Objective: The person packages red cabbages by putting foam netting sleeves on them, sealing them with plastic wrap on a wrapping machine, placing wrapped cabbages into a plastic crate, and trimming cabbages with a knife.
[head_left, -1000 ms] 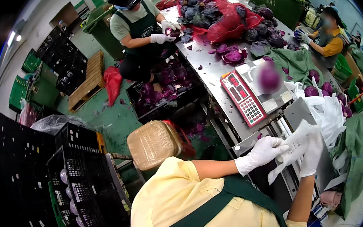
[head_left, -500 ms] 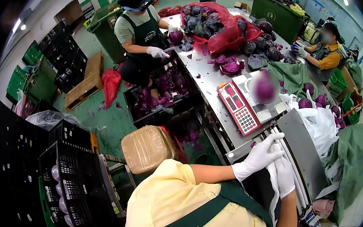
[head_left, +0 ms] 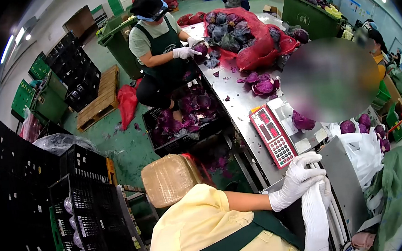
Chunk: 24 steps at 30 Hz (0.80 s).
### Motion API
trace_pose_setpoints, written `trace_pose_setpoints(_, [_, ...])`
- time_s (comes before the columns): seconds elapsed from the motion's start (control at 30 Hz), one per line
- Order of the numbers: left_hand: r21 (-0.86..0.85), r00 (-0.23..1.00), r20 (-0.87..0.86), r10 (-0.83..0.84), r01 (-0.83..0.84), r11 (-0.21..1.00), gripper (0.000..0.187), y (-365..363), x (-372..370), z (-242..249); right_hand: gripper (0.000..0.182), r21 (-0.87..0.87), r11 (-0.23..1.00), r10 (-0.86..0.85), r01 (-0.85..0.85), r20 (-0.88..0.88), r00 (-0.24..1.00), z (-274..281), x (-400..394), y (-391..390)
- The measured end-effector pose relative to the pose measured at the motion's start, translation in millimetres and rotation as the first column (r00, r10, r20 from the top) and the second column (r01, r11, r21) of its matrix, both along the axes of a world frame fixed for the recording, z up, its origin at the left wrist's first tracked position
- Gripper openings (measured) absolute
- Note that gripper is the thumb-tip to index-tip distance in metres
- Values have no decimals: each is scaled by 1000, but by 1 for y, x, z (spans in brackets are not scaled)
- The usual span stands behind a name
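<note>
My left hand (head_left: 298, 180), in a white glove, closes around the upper end of some white, ribbed, sleeve-like material (head_left: 315, 222). My right hand (head_left: 327, 193), also gloved, shows only in part behind that material, beside the left. Its fingers are hidden, and the material covers most of the right forearm. Both hands are above a metal unit with pale rollers (head_left: 335, 219). Just beyond them stands a red-and-white digital scale (head_left: 274, 138). A red cabbage (head_left: 303, 120) rests on the scale's plate, partly covered by a blur.
A steel table (head_left: 235, 105) carries loose leaves and a red net bag (head_left: 263, 50) of cabbages. Opposite, a gloved co-worker (head_left: 159, 48) handles a cabbage above a black crate (head_left: 185, 141) of leaves. A taped carton (head_left: 171, 179) and stacked crates (head_left: 87, 214) stand left; white bags (head_left: 361, 153) lie right.
My hands have come together near the scale, and the white material now spreads over my right forearm. The co-worker's two hands have met at the cabbage. A blur now hides the table's right side.
</note>
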<state>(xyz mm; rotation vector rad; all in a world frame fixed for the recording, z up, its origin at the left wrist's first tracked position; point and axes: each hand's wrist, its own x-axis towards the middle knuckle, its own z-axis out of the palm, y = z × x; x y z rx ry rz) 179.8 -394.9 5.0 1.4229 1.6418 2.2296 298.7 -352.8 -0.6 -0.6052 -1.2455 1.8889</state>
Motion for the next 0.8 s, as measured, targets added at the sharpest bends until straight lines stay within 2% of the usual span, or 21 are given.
trace_pose_setpoints(0.07, [40, 998, -27, 55, -54, 998, 13, 11, -14, -5, 28, -30, 999, 30, -32, -74, 997, -4, -10, 9])
trace_pose_setpoints(0.1, [-60, 942, 303, -147, 173, 983, 11, 18, -20, -12, 27, 18, 997, -79, 80, -12, 997, -5, -17, 15])
trace_pose_setpoints(0.13, [-79, 740, 610, -283, 412, 908, 14, 25, -26, -17, 25, 72, 979, -194, 191, 43, 980, -7, -23, 20])
trace_pose_setpoints(0.17, [-5, 587, 742, -323, 487, 873, 23, 37, -34, -22, 21, 211, 961, -214, 180, 154, 965, -10, -21, 29])
trace_pose_setpoints(0.2, [165, 275, 879, -390, 593, 788, 25, 49, -40, -32, 19, 273, 947, -230, 168, 213, 950, -15, -16, 50])
trace_pose_setpoints(0.23, [211, 166, 882, -442, 699, 683, 28, 54, -48, -35, 17, 334, 930, -250, 152, 270, 930, -20, -11, 71])
trace_pose_setpoints(0.27, [267, 29, 880, -475, 796, 543, 32, 54, -56, -37, 24, 578, 812, -281, -80, 507, 815, -25, 2, 96])
trace_pose_setpoints(0.3, [302, -110, 856, -505, 899, 316, 43, 44, -76, -24, 32, 28, 998, -54, 47, 334, 941, 8, -23, 99])
trace_pose_setpoints(0.33, [172, -109, 881, -460, 980, 97, 51, 52, -89, -37, 39, -546, 817, -168, 184, 80, 983, 40, -47, 102])
trace_pose_setpoints(0.37, [-8, 10, 905, -425, 1000, 8, 30, 47, -119, -2, 39, -547, 795, -243, 262, 109, 964, 38, -54, 125])
trace_pose_setpoints(0.4, [-209, 228, 863, -450, 973, 93, 27, 60, -129, -29, 34, -335, 930, -57, 152, 275, 960, 27, -51, 149])
trace_pose_setpoints(0.43, [-194, 254, 864, -435, 965, 177, 20, 76, -155, -38, 32, -155, 988, 97, -25, 477, 874, 18, -47, 174])
trace_pose_setpoints(0.5, [-605, 820, 510, -258, 556, 570, 17, 140, -204, -91, 44, 310, 807, 37, -503, 824, 566, 14, -71, 214])
trace_pose_setpoints(0.53, [-479, 839, 499, -216, 475, 738, 20, 169, -231, -102, 43, 420, 564, -192, -711, 904, 381, 10, -81, 236])
trace_pose_setpoints(0.57, [-523, 898, 431, -83, 324, 789, 24, 194, -254, -101, 43, 411, 650, -199, -639, 904, 379, 3, -94, 259])
trace_pose_setpoints(0.6, [-637, 995, 21, 95, -60, 769, 28, 223, -277, -113, 43, 390, 765, -184, -513, 895, 407, -14, -106, 288])
trace_pose_setpoints(0.63, [-591, 997, 13, 80, -57, 805, 29, 241, -285, -99, 43, 365, 857, -183, -364, 875, 448, -31, -118, 316])
trace_pose_setpoints(0.67, [-694, 982, -150, 118, -190, 694, 29, 261, -299, -103, 44, 302, 937, -168, -175, 831, 530, -51, -137, 349])
trace_pose_setpoints(0.7, [-735, 952, -295, 87, -284, 616, 29, 279, -305, -111, 44, 307, 937, -176, -169, 830, 529, -56, -154, 369])
trace_pose_setpoints(0.77, [-772, 858, -505, -97, -398, 495, 30, 308, -317, -148, 41, 362, 655, -557, -664, 825, -99, -63, -183, 392])
trace_pose_setpoints(0.8, [-746, 801, -566, -193, -399, 534, 27, 312, -310, -163, 40, 415, 843, -382, -342, 910, 162, -87, -184, 390])
